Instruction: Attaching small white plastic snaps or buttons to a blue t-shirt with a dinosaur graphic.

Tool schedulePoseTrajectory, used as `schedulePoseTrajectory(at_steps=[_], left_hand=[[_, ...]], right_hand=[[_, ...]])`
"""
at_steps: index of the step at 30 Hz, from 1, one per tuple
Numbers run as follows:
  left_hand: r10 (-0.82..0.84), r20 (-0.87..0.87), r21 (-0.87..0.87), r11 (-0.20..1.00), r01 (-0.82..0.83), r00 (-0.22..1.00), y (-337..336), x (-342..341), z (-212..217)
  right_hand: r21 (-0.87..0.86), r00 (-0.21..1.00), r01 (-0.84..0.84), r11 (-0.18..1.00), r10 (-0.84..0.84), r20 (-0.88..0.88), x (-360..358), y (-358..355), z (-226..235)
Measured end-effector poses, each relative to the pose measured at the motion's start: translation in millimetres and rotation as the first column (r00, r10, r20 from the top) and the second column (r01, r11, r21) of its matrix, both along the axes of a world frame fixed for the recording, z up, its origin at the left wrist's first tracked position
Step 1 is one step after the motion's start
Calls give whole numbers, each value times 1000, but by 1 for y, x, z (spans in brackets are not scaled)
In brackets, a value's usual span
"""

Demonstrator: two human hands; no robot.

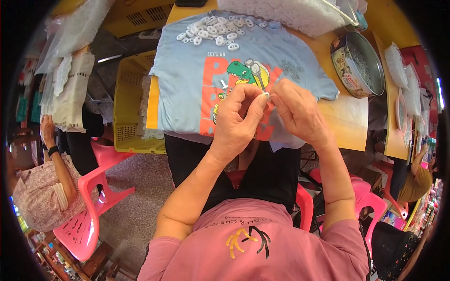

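Note:
Over a light-blue T-shirt [183, 84] with a dinosaur print, both my hands meet at the fingertips. My left hand [234, 122] pinches a small white plastic piece [266, 94] between thumb and forefinger. From the other side, my right hand [300, 112] has its fingers pressed together at that same piece; whether they grip it or something smaller is hidden. A heap of white oval plastic pieces with holes [213, 30] lies on the shirt's far part. One small white T-shaped bit [224, 84] shows on the print, left of my hands.
A round tin [342, 61] with many small metal parts stands at the right on the yellow table [349, 131]. Large bags of white pieces [286, 16] lie at the back. A yellow crate [129, 100] is at the left. Other people [47, 187] sit on either side on pink chairs.

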State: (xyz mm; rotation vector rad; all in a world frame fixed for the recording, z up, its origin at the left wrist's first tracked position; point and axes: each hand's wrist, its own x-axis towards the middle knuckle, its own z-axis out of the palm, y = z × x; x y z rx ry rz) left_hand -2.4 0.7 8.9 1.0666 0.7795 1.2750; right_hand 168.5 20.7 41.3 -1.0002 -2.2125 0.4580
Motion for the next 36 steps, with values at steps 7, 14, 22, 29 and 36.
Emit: schedulePoseTrajectory(at_steps=[7,14,22,29,36], left_hand=[[-36,7,8,999,36,999,-1,-2,-2],[10,49,-14,1000,-10,999,-1,1,-1],[0,60,-33,999,2,998,1,-1,1],[-8,26,8,1000,8,1000,1,1,0],[-38,-1,-12,999,38,999,1,1,0]], right_hand=[[82,999,-45,996,45,-2,-2,5,-1],[114,999,-2,994,7,-51,-8,2,-7],[26,992,86,996,-83,-96,-14,-5,-8],[-5,986,121,993,-121,-113,-8,-3,-12],[2,986,100,995,-99,-131,-7,-5,-9]])
